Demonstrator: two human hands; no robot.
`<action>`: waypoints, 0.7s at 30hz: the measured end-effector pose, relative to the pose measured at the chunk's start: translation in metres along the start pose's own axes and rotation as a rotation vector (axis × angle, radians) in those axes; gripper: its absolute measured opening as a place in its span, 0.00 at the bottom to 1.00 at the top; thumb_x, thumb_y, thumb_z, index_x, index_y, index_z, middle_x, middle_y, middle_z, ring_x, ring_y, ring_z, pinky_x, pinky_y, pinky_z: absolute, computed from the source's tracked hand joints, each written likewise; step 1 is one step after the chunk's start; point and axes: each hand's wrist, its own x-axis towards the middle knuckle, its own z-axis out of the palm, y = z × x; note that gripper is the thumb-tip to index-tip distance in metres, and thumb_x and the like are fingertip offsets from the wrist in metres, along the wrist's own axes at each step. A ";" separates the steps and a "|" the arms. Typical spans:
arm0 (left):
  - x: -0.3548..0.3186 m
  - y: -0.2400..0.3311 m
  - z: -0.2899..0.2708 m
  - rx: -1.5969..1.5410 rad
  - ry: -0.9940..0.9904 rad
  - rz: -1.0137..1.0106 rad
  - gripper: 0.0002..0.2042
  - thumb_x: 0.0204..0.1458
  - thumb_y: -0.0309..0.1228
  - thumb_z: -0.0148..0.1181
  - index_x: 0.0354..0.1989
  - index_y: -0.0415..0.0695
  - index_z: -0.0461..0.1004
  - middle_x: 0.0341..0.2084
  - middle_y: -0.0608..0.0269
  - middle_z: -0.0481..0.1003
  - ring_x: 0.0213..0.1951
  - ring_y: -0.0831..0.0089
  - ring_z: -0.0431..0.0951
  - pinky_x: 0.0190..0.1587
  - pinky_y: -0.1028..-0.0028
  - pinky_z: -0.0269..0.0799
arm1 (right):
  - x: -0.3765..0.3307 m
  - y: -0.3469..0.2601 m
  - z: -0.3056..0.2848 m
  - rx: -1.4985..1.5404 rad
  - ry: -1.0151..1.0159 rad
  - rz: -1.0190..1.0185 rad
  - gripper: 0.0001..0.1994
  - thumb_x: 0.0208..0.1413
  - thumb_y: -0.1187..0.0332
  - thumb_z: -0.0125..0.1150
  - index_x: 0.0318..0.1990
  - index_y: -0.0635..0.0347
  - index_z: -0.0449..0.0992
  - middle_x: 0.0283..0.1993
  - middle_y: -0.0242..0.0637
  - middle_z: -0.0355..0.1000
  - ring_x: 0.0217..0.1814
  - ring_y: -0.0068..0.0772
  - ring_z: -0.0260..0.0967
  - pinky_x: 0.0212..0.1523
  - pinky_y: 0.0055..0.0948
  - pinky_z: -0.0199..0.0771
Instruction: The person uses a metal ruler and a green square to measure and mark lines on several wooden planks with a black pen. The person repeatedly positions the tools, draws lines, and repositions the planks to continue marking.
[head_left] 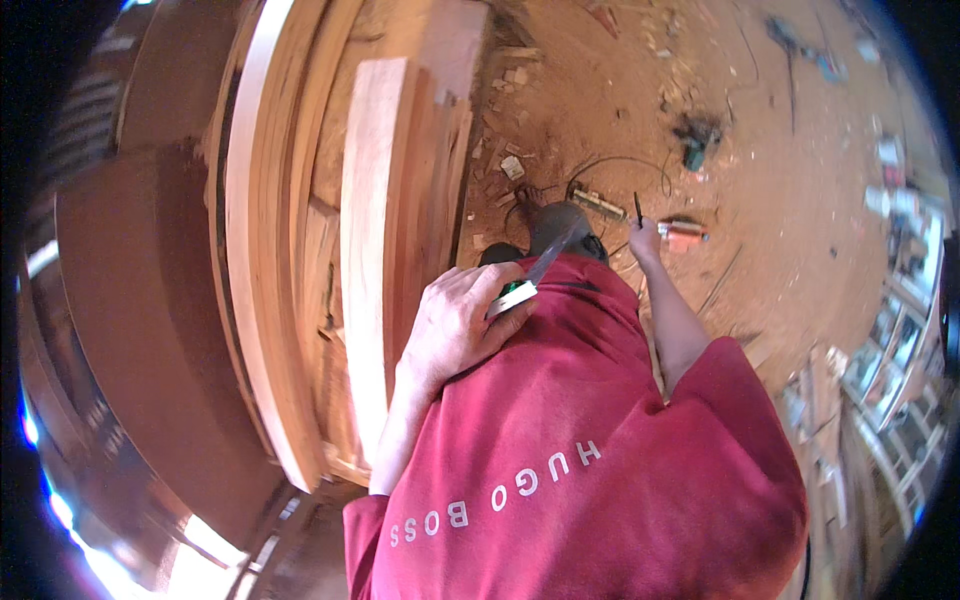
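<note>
My left hand [462, 318] is in front of my red shirt, its fingers closed around a try square with a pale stock [512, 299]. A thin metal blade [556, 250] sticks up from it at a slant, and a bit of green shows by the fingers. Just left of this hand runs a thick, pale wooden beam [376, 190]. Out to the right, over the floor, my right hand [645, 242] is closed on a slim dark pencil [638, 208], which points up and away.
More long timbers [262, 200] lie farther left, beside a large brown panel [130, 330]. On the sawdust-covered floor are an orange-and-white tool [684, 233], a pale bar-shaped thing [600, 205], a dark green power tool [695, 150], loose cable and wood scraps. Slatted frames [900, 340] stand at far right.
</note>
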 end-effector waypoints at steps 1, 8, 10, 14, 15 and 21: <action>-0.009 0.005 0.001 -0.005 0.036 0.017 0.19 0.47 0.40 0.72 0.42 0.44 0.74 0.27 0.58 0.77 0.28 0.59 0.77 0.32 0.63 0.73 | 0.000 -0.017 -0.006 0.012 -0.008 -0.048 0.09 0.55 0.65 0.60 0.39 0.60 0.78 0.33 0.47 0.78 0.39 0.44 0.78 0.42 0.39 0.75; -0.119 0.041 0.041 -0.166 0.470 0.160 0.25 0.46 0.52 0.70 0.38 0.43 0.72 0.28 0.56 0.75 0.25 0.60 0.75 0.27 0.64 0.69 | -0.009 -0.088 -0.038 0.144 -0.153 -0.427 0.15 0.57 0.59 0.60 0.39 0.63 0.79 0.34 0.48 0.78 0.40 0.47 0.77 0.44 0.40 0.73; -0.158 0.061 0.050 -0.097 0.625 0.268 0.26 0.46 0.54 0.69 0.41 0.44 0.71 0.28 0.58 0.74 0.25 0.62 0.76 0.26 0.66 0.69 | -0.020 -0.090 -0.048 0.106 -0.239 -0.542 0.14 0.58 0.60 0.60 0.39 0.63 0.79 0.34 0.47 0.78 0.39 0.45 0.77 0.43 0.39 0.73; -0.244 0.103 0.084 0.026 1.154 0.238 0.28 0.35 0.48 0.79 0.35 0.45 0.70 0.27 0.59 0.75 0.23 0.66 0.75 0.29 0.67 0.72 | -0.053 -0.071 -0.048 -0.082 -0.339 -0.748 0.13 0.58 0.61 0.60 0.38 0.64 0.80 0.33 0.45 0.78 0.38 0.40 0.77 0.42 0.36 0.72; -0.266 0.107 0.099 -0.010 1.326 0.256 0.25 0.33 0.40 0.82 0.34 0.46 0.70 0.28 0.58 0.77 0.25 0.65 0.77 0.32 0.65 0.75 | -0.067 -0.074 -0.049 -0.101 -0.381 -0.783 0.13 0.59 0.61 0.60 0.37 0.65 0.80 0.33 0.44 0.79 0.37 0.39 0.77 0.41 0.36 0.72; -0.390 0.157 0.140 -0.145 2.268 -0.265 0.16 0.57 0.43 0.64 0.35 0.43 0.68 0.23 0.62 0.75 0.26 0.67 0.76 0.23 0.70 0.70 | -0.158 -0.134 -0.045 -0.098 -0.567 -1.087 0.14 0.61 0.60 0.59 0.38 0.65 0.80 0.30 0.41 0.77 0.33 0.33 0.73 0.37 0.33 0.71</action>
